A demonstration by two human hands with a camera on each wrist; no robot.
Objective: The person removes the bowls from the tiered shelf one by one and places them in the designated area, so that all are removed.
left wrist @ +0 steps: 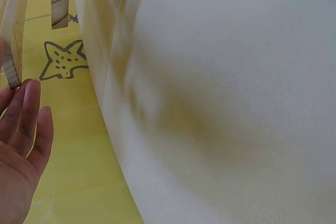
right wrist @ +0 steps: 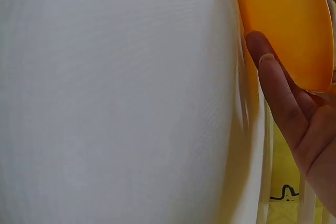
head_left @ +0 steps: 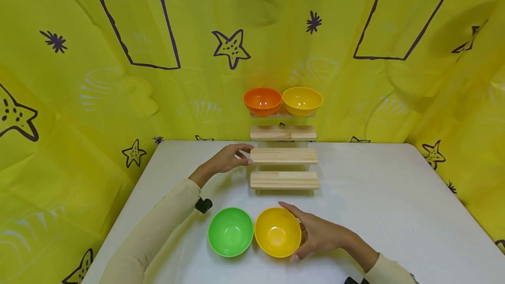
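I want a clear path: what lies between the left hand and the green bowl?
In the head view, only bare white tabletop lies between the left hand and the green bowl.

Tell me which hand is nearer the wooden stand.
Left. The left hand touches the wooden stand at its left end; the right hand is in front, holding the near yellow bowl.

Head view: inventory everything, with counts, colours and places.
Table: one, white, centre to bottom
Wooden stand: one, pale, on table
Orange bowl: one, orange, top tier left
Rear yellow bowl: one, yellow, top tier right
Green bowl: one, green, table front
Front yellow bowl: one, yellow, right of green bowl
Backdrop: one, yellow, dark-patterned, around table
Wrist devices: two, black, beside sleeves
Sleeves: two, cream, lower left, lower right
Left grip: one, bare, at stand's left side
Right grip: one, bare, around front yellow bowl
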